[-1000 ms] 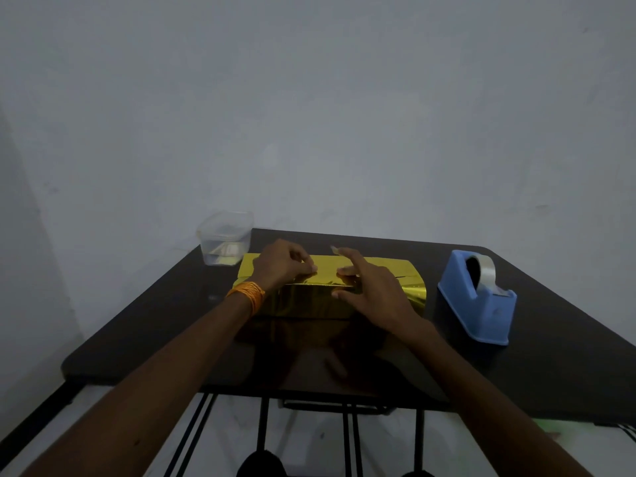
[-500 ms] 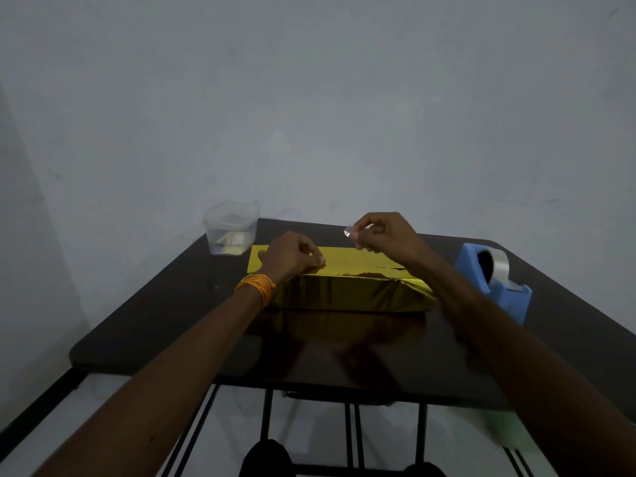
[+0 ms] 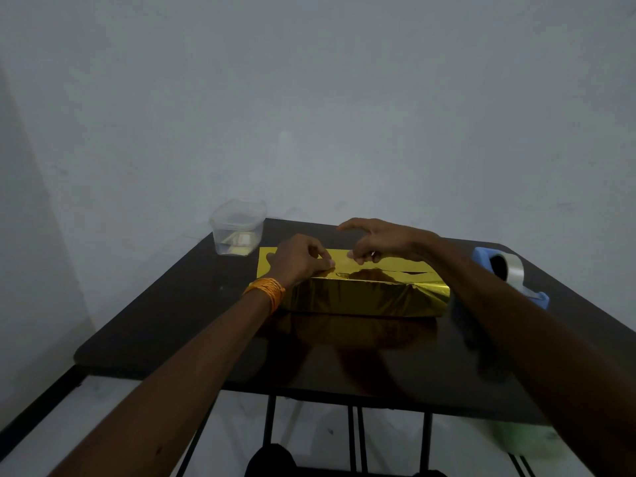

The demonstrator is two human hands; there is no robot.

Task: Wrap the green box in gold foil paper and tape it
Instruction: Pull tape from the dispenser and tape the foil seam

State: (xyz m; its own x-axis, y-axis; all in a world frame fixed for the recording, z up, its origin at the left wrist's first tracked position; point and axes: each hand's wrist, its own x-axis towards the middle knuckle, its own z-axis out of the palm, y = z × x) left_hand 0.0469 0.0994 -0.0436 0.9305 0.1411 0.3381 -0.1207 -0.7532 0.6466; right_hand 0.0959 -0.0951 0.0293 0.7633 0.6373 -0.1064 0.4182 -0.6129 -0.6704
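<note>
Left hand (image 3: 299,261) curled, pinching top seam of foil-wrapped box (image 3: 361,299), which lies mid surface (image 3: 192,325). Right hand (image 3: 382,242) pinches small tape piece (image 3: 350,254) just above box top. Blue tape dispenser (image 3: 481,258) to its right.

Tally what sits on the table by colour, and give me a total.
Gold: 1, the wrapped box
Blue: 1, the dispenser
Clear: 1, the container
Total: 3
</note>
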